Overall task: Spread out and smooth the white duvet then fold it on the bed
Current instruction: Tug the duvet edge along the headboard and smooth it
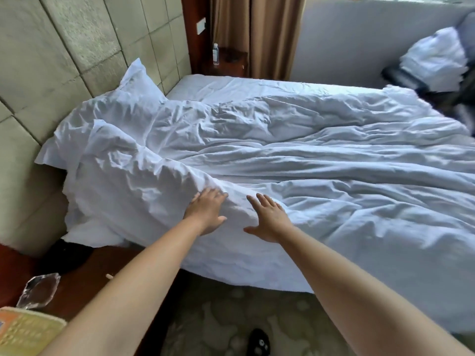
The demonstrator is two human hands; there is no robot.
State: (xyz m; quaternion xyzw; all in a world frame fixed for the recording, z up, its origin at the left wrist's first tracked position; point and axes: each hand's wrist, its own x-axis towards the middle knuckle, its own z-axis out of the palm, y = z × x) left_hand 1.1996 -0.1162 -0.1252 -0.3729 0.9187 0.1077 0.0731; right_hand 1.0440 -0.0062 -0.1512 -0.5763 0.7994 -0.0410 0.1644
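The white duvet point(295, 160) lies crumpled across most of the bed point(195, 83), with long wrinkles running left to right and a raised bunch near the headboard end. My left hand point(207, 211) lies flat with straight fingers on the bunched near-left part of the duvet. My right hand point(270, 218) rests flat on the duvet just to the right, fingers spread. Both hands are close to the bed's near edge, where the duvet hangs over the side.
A white pillow point(136, 80) leans against the padded headboard point(64, 60). A water bottle point(215, 53) stands on the far nightstand. The near wooden nightstand point(84, 273) holds a plastic wrapper and a phone. White bedding sits on a dark chair point(434, 65) at far right. A black shoe point(258, 341) lies on the carpet.
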